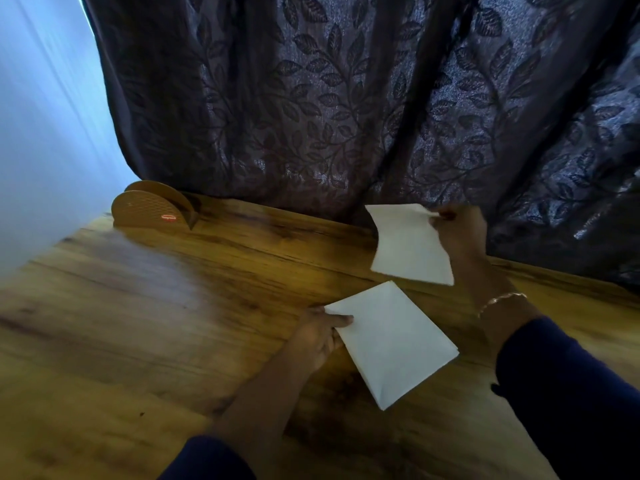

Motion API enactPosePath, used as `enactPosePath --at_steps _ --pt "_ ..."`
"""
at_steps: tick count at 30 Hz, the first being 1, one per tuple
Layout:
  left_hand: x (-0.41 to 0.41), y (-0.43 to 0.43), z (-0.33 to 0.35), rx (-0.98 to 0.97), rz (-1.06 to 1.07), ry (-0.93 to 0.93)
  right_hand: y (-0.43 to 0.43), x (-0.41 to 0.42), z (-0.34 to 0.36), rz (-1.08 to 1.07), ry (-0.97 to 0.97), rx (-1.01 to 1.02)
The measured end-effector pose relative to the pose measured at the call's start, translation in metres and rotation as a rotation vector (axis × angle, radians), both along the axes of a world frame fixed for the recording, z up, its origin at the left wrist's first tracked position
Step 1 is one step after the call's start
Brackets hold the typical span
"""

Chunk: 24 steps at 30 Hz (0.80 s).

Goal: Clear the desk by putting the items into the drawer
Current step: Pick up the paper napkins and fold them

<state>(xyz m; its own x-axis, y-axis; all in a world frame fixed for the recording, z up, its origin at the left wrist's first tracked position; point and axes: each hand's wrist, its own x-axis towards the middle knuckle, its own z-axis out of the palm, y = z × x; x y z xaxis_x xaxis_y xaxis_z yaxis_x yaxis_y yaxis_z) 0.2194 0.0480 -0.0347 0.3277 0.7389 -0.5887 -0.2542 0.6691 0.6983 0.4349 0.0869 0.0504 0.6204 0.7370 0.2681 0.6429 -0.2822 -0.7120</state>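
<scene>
A dark purple curtain with a leaf pattern (329,98) hangs behind the yellow-brown wooden worktop (138,323). At the far left corner of the worktop stands a brown holder made of two half-round plates (152,209); the gap between them is not visible. The larger folded white paper (394,344) is at the near middle, and the left hand (318,334) grips its left edge with the thumb on top. I cannot tell if it lies flat. The smaller white paper (408,244) hangs bent above the far edge, pinched at its top corner by the right hand (457,230). A thin bracelet (502,301) is on that wrist.
</scene>
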Motion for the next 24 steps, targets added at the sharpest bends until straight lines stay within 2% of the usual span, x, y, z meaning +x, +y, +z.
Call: enactPosePath --at_steps 3,5,8,12,14,20,24 --pt "0.000 0.000 -0.001 0.008 0.000 -0.008 -0.036 -0.011 0.026 0.070 -0.218 0.139" --pt "0.000 -0.001 -0.001 0.016 -0.002 -0.004 -0.058 -0.019 0.040 0.173 -0.248 0.172" --pt "0.000 -0.003 -0.001 0.029 0.005 -0.039 -0.089 -0.025 0.058 0.310 -0.074 0.129" --pt "0.002 -0.004 -0.001 0.034 0.051 -0.074 -0.113 -0.018 0.070 0.491 0.533 0.045" --pt "0.001 -0.003 -0.001 -0.002 0.069 -0.073 -0.107 -0.011 0.056 0.487 0.671 -0.031" --pt "-0.003 -0.007 0.002 -0.028 0.055 -0.117 -0.075 -0.014 -0.025 0.387 0.621 -0.284" --pt "-0.004 -0.006 0.005 -0.079 0.025 -0.150 -0.064 -0.013 -0.052 0.314 0.620 -0.325"
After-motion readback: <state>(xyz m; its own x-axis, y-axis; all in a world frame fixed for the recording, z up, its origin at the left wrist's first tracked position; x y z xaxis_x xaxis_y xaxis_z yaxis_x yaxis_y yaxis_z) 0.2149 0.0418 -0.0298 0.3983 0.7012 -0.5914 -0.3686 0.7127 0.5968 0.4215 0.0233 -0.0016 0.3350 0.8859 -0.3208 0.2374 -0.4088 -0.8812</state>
